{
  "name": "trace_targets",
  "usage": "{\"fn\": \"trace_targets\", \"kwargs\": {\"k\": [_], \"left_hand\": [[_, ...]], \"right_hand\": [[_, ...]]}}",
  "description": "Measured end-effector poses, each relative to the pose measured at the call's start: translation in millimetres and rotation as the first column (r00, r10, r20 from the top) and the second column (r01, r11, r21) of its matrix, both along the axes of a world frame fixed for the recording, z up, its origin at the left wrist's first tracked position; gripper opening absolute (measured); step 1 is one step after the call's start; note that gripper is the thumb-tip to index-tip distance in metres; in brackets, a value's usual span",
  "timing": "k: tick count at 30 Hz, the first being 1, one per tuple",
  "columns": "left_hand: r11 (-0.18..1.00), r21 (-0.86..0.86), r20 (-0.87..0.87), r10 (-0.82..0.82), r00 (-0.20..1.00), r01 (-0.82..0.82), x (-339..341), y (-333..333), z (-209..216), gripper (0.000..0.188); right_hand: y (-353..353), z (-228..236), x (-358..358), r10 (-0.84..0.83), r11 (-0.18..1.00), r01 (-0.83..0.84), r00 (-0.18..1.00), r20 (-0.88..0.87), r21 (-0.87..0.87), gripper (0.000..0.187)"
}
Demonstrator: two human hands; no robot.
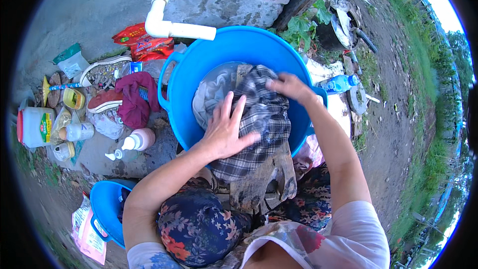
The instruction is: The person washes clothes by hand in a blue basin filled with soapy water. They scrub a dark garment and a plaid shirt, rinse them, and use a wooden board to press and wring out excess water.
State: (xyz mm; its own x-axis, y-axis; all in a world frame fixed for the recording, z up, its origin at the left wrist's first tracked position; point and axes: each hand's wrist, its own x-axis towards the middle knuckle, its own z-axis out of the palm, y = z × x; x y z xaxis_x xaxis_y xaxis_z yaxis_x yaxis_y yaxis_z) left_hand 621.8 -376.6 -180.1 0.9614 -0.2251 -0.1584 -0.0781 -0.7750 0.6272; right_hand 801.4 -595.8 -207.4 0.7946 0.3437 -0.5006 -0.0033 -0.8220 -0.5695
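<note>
A dark plaid cloth [261,129], apparently a shirt, lies bunched over a worn wooden washboard [254,187]. The board leans into a large blue tub [246,37] between my knees. My left hand [226,127] rests on the plaid cloth's left side, its fingers spread. At the upper right of the cloth is my right hand [291,88], its fingers smeared by motion, so their grip is unclear. Pale grey wet cloth [211,94] sits in the water on the tub's left.
A white pipe [191,31] with a tap juts over the tub's far rim. Left lie shoes [105,100], a maroon cloth [135,99], a pump bottle [142,139] and jars. A smaller blue tub [107,204] stands lower left. Right of the big tub is a blue bottle [338,84].
</note>
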Motion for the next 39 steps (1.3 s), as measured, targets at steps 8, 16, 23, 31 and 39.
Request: {"fn": "trace_targets", "kwargs": {"k": [8,16,23,31,39], "left_hand": [[0.978,0.161,-0.094,-0.118,0.988,0.133,-7.4,-11.0,-37.8,0.096],[0.988,-0.148,-0.074,0.041,0.996,-0.051,-5.3,-10.3,-42.5,0.091],[0.994,-0.008,-0.217,-0.106,0.970,0.107,1.4,-14.2,-24.6,0.083],[0.971,-0.196,-0.070,0.123,0.990,-0.135,-10.1,-10.5,-42.8,0.099],[0.996,-0.084,-0.047,-0.010,0.999,0.007,-1.5,-16.0,-33.8,0.100]], "right_hand": [[63.2,33.2,-142.0,0.266,0.925,-0.377,0.717,0.645,0.038,0.040],[65.6,-32.1,-46.8,0.101,0.993,-0.115,0.815,0.571,-0.011,0.049],[89.7,-3.3,-82.2,0.141,0.988,-0.089,0.859,0.492,-0.126,0.052],[49.2,17.4,-73.7,0.364,0.831,-0.502,0.817,0.446,0.241,0.060],[92.9,-36.1,-32.3,0.047,0.976,0.091,0.796,0.604,-0.197,0.054]]}}
